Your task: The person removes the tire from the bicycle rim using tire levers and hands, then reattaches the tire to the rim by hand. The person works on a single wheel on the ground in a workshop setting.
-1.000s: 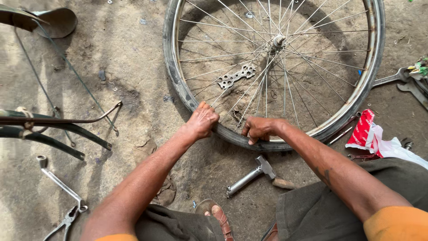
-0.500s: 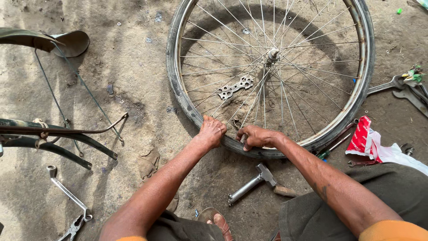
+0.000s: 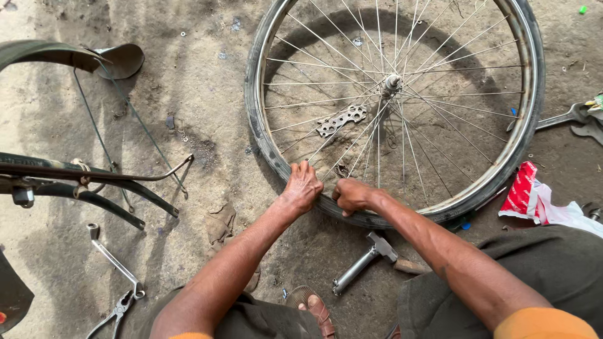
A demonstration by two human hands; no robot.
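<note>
A rough bicycle repair spot on bare dirt ground. A spoked bicycle wheel lies flat at twelve o'clock, mudguards at nine, with a hammer, pliers and wrenches scattered about.

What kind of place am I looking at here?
Probably an open-air bicycle repair spot on bare dirt ground. Both hands, left hand and right hand, grip the tyre of a spoked bicycle wheel; a hammer, pliers and mudguards lie around.
</note>
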